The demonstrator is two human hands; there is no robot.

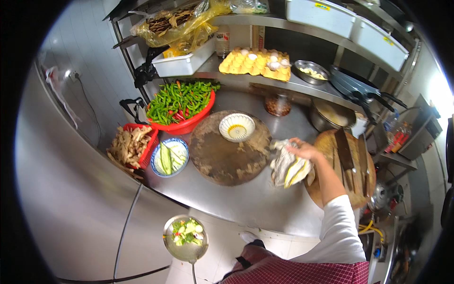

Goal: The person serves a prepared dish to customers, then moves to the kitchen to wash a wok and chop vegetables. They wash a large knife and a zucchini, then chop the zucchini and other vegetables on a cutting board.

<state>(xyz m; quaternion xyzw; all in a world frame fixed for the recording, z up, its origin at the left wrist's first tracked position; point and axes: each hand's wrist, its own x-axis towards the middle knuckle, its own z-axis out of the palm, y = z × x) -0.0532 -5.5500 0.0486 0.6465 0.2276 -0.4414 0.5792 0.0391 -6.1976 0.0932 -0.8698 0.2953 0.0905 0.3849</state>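
Note:
My right hand (304,149) grips a crumpled white cloth (290,167) with yellow stripes, over the steel counter. To its left lies a round, worn wooden chopping block (230,161), with a fluted bowl (231,134) holding a little yellowish liquid on it. On the right, another round board (321,142) carries cleavers (343,149). My left hand is out of view. A mesh strainer (173,245) with cut green vegetables (188,230) hangs over the floor before me; its handle runs out of the bottom of the picture.
A red basin (198,124) of green chillies, a red basket (151,147) of ginger and a blue-rimmed bowl (156,167) with sliced vegetables line the left. Above stand an egg tray (244,63), a steel bowl (301,65) and pans (354,83). A steel cabinet (81,198) borders the counter.

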